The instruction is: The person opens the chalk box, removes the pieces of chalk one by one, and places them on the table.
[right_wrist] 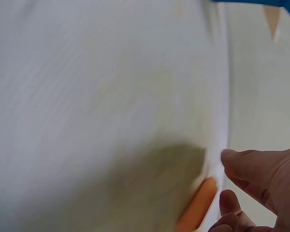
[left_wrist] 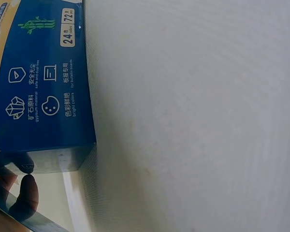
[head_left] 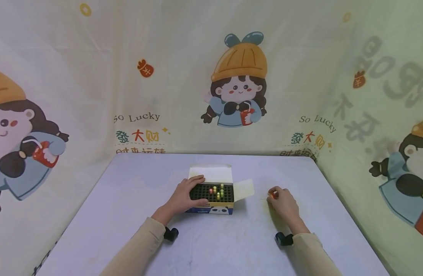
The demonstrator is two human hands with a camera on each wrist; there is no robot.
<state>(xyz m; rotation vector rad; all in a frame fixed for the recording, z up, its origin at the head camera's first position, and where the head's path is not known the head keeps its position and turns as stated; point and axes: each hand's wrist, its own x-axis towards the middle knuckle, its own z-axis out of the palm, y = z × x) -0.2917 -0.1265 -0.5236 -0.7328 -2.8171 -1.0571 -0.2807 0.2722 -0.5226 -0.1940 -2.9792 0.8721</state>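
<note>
A blue and yellow chalk box [head_left: 204,209] stands on the table with its white lid raised. Inside is a black holder [head_left: 199,195] full of round holes, with several yellow, green and pink chalk sticks [head_left: 218,195] toward its right half. My left hand [head_left: 183,195] grips the box's left end, thumb along the front edge and fingers over the far side. To the right of the box, my right hand [head_left: 283,201] is just above the table, its fingers curled round an orange chalk stick [right_wrist: 198,205]. That stick's lower part leaves the right wrist frame.
From the box's right end a white side flap [head_left: 243,189] sticks out toward my right hand. The white table [head_left: 252,245] ends at a patterned curtain [head_left: 183,96] behind and on both sides. Black wrist cameras [head_left: 284,239] hang under my wrists.
</note>
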